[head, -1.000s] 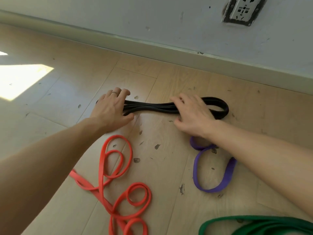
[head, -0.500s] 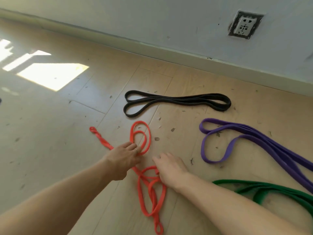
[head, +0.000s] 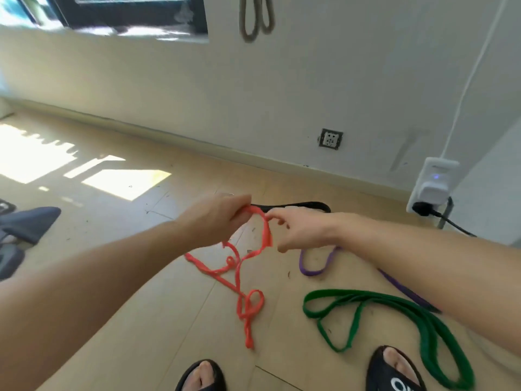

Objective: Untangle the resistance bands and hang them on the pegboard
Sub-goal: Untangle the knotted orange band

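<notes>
Red band lifted between both hands above the floor

Head view: the left hand [head: 217, 218] grips the red band [head: 239, 273] top loop; the right hand [head: 296, 231] pinches it just beside, at 3 o'clock. The band hangs toward 6 o'clock, its long axis running to the floor [head: 158, 306], still twisted.

Wall socket [head: 330, 139], plugged adapter [head: 432, 187], perhaps.

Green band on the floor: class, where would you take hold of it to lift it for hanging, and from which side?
Grip the green band at its rounded end loop near the middle of the floor, coming from above. That end lies flat and open, apart from the red band and clear of the sandalled foot, so it probably lifts untangled.
</notes>
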